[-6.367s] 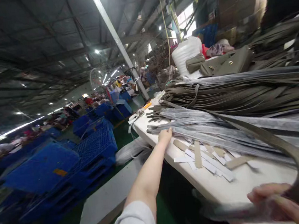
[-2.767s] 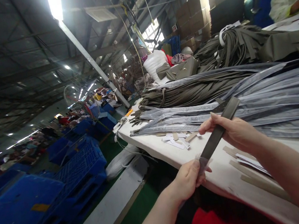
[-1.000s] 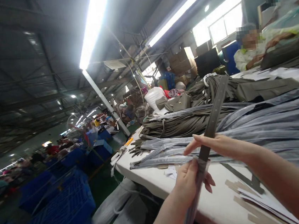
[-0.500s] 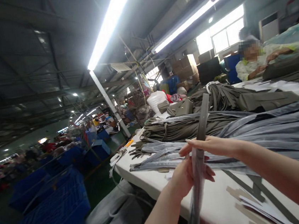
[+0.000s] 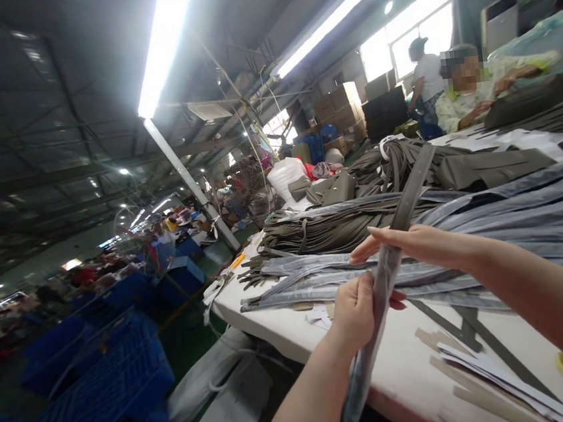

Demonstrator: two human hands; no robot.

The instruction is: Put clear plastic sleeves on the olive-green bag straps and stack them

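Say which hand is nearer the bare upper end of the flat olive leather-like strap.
Right. The right hand is just below the strap's bare end; the left hand grips lower, around the translucent plastic sleeve.

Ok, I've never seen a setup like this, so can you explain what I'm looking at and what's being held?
There's no machine here, just a person's bare hands. Every picture comes from one camera worn on the head, looking forward and down. The left hand grips a dark olive strap, its lower part inside a translucent plastic sleeve. The right hand touches it higher up; how firmly, I can't tell. On the white table lie a pile of bare straps, many plastic-sleeved straps and some paper strips.
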